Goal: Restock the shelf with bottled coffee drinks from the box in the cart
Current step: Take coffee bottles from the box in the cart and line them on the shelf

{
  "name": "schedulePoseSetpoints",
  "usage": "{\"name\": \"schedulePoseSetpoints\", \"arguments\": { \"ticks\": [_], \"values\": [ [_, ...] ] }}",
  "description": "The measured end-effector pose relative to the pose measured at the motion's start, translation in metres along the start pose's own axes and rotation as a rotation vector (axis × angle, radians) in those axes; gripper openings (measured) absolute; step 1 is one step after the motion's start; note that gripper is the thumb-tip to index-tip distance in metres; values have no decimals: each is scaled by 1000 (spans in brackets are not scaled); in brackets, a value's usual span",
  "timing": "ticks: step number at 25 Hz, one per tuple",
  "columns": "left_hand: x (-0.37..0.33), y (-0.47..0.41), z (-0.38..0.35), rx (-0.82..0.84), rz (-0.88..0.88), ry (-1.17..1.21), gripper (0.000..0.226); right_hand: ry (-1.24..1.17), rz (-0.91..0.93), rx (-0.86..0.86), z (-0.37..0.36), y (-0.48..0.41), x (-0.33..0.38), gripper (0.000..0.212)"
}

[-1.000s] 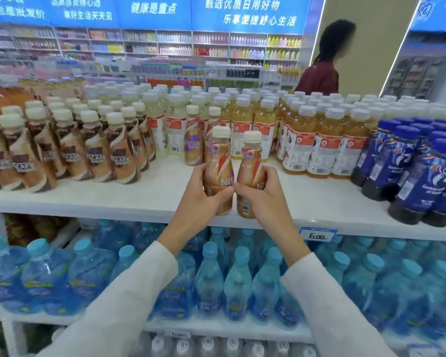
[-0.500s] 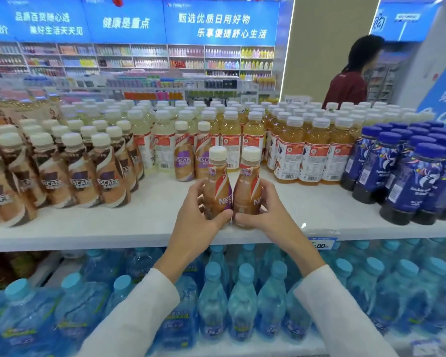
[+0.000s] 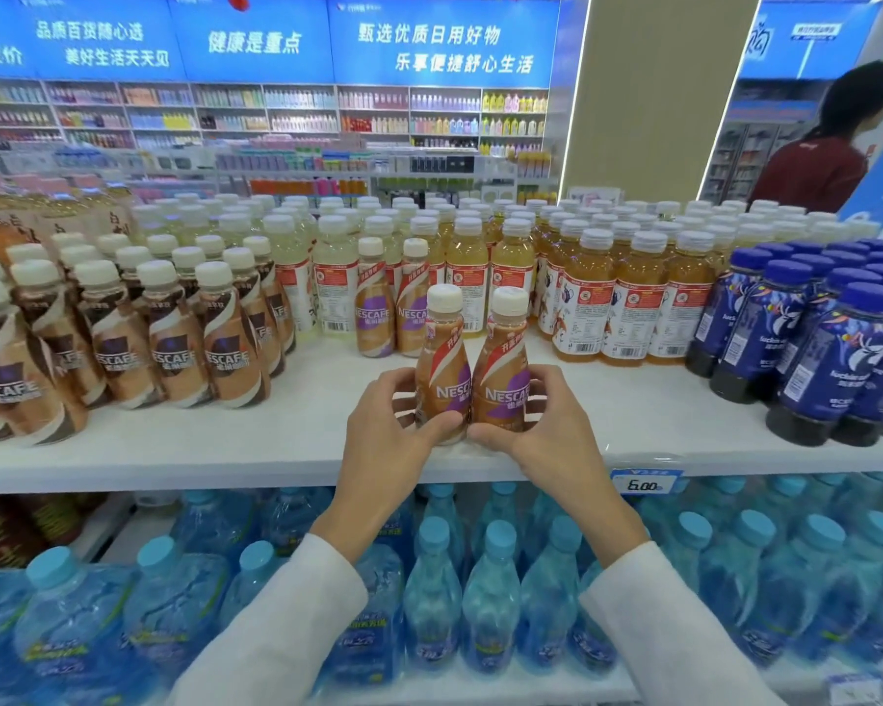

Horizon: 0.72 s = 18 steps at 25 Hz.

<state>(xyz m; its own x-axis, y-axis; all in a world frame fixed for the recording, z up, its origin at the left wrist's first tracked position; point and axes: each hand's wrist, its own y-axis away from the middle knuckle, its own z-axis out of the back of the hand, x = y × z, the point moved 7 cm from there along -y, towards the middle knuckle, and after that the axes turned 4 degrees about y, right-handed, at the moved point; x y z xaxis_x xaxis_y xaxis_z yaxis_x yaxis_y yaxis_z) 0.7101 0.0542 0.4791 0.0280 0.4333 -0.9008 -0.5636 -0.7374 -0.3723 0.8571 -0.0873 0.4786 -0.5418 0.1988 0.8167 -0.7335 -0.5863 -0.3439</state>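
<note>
Two tan Nescafe coffee bottles with white caps stand side by side, touching, near the front of the white top shelf. My left hand grips the left bottle low down. Around the base of the right bottle my right hand curls its fingers. Two more bottles of the same kind stand behind them. The box and the cart are out of view.
Brown Nescafe bottles fill the shelf's left, orange tea bottles the right rear, dark blue-capped bottles the far right. Blue water bottles fill the shelf below. A price tag hangs on the edge. A person stands beyond, at right.
Both hands have lowered the two bottles onto the shelf and slid down toward their bases. The view has shifted left, and the person in the background now appears further right.
</note>
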Motion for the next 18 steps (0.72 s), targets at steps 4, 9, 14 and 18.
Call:
{"name": "schedulePoseSetpoints", "arguments": {
  "ticks": [4,9,14,18],
  "values": [
    [0,2,-2,14,1,12,57,-14,2,-9,3,5,0,77],
    [2,-1,-8,101,46,48,51,25,-23,-178,4,14,2,74],
    [1,4,-9,-7,46,-8,71,-34,-28,-111,4,16,-4,77],
    [2,-2,-9,-2,65,18,62,-46,-35,-108,6,17,-6,59]
  ]
}}
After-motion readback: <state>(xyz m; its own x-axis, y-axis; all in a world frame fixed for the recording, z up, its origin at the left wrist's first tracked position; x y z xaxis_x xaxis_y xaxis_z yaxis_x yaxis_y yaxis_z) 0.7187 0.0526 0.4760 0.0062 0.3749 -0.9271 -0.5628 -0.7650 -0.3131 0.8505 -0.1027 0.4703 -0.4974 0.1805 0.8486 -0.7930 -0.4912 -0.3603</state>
